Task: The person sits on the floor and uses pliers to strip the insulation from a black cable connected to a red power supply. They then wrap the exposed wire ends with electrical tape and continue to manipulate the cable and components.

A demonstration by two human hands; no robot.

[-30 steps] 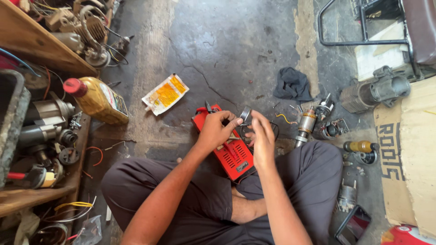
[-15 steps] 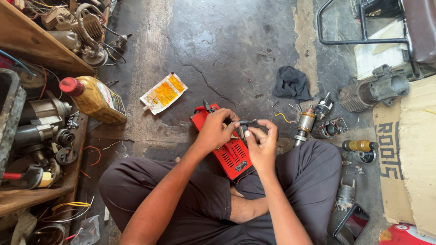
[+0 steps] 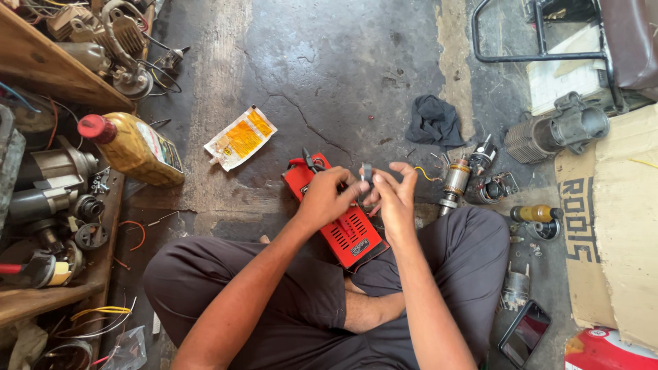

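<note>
**Small part held over the red unit**

Left hand (image 3: 329, 197) and right hand (image 3: 392, 199) meet in front of the crossed legs, fingertips pinched together on a small grey metal part (image 3: 367, 173). Both hands are closed on it; which one bears it more I cannot tell, as fingers hide most of it. The part sits just above the red unit (image 3: 343, 229), a vented red case that lies tilted on the floor (image 3: 329, 62) against the person's shin, a dark clip or lead at its far end.

Step in hand, as judged: fine fingertip work on the part, turning or fitting it, with the red unit waiting beneath. What follows would call for a steady pinch and a clear look at the part's end, as it is small and easily dropped among the clutter.

Outward, right: a motor armature (image 3: 454, 183) with copper windings, near a small housing (image 3: 495, 187); a dark rag (image 3: 434, 122) beyond; a phone (image 3: 525, 333) by the knee; cardboard (image 3: 617, 226) at the edge.

Outward, left: a yellow sachet (image 3: 240, 137), an oil bottle (image 3: 133, 147) with red cap, and a wooden shelf (image 3: 41, 62) crowded with motor parts and wire.
</note>
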